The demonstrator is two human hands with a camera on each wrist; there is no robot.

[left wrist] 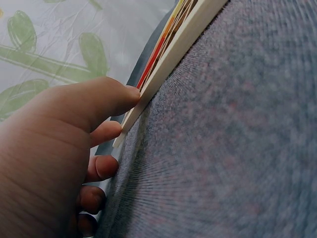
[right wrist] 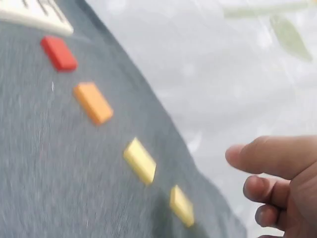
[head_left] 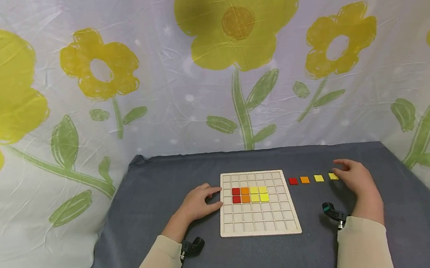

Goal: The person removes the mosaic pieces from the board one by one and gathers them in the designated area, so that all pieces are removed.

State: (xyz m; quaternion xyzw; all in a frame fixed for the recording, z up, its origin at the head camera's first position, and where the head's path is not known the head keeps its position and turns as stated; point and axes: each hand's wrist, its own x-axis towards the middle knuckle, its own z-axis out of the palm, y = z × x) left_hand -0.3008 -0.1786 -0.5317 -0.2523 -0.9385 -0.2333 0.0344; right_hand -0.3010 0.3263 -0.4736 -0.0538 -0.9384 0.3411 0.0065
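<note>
A pale wooden grid board (head_left: 261, 234) lies on the dark cloth. Two rows of tiles sit in its cells: a red tile (head_left: 236, 191), an orange tile (head_left: 245, 190) and two yellow tiles in each row. My left hand (head_left: 196, 205) touches the board's left edge with thumb and fingertip, its fingers loosely bent. To the board's right, a loose red tile (head_left: 293, 181), an orange tile (head_left: 304, 180) and two yellow tiles (head_left: 319, 178) form a row. Above the last yellow tile (right wrist: 182, 206) hovers my right hand (head_left: 357, 179), fingers relaxed and holding nothing in the right wrist view.
Grey-blue cloth (head_left: 267, 259) covers the table. A white curtain (head_left: 169, 112) with yellow flowers hangs behind and at both sides. Black wrist cameras, such as the right one (head_left: 333, 213), jut inward from both sleeves.
</note>
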